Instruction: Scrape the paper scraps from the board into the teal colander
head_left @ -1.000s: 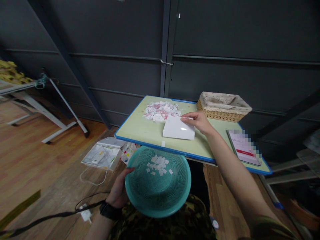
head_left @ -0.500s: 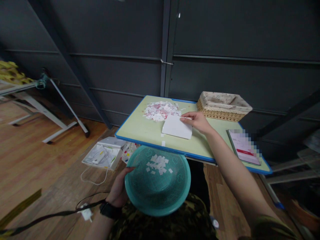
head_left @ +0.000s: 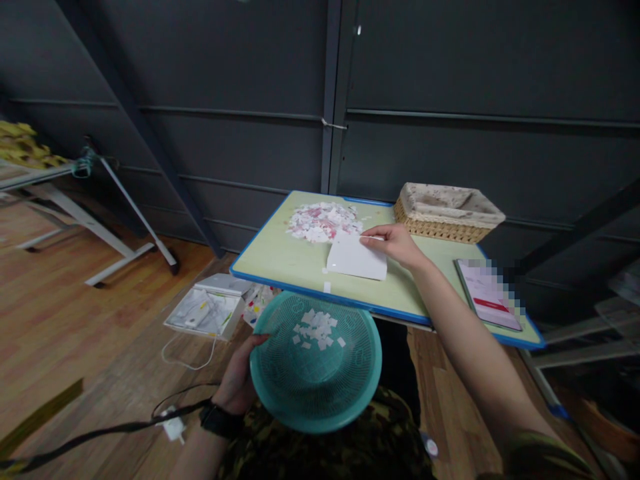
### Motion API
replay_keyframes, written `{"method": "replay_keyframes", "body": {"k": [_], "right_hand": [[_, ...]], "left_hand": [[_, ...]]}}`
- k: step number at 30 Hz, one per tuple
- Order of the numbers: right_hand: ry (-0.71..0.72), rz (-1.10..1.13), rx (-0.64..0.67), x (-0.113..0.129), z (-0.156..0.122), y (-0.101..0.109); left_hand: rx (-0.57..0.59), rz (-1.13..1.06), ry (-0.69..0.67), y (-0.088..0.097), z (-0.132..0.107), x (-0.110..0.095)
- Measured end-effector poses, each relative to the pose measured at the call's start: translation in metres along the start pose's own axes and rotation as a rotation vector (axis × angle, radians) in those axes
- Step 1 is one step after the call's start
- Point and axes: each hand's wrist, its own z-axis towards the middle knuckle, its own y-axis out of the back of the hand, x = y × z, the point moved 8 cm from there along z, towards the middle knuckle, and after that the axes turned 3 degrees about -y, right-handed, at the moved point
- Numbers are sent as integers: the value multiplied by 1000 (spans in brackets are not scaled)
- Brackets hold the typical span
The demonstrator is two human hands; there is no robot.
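White card [head_left: 355,259] is pinched in the right hand [head_left: 397,245] — beyond the teal basin [head_left: 313,393]. The left hand [head_left: 240,379] grips the basin.

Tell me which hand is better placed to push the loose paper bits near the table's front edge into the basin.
The right hand, most likely: it holds the white card over the table, close to those paper bits, while the left hand grips the green basin.
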Motion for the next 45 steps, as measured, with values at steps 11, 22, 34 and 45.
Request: {"method": "replay_keyframes", "body": {"k": [11,22,34,45], "right_hand": [[-3,-12,3,0,-1,-3],[-15,33,-10,0,-2,-2],[15,-16,-14,1,0,-1],[7,-1,5,1,-1,-4]], "left_hand": [[-8,6,4,0,0,0],[24,-14,8,-1,2,1],[26,-21,13,2,5,3],[66,-61,47,1,7,7]]}}
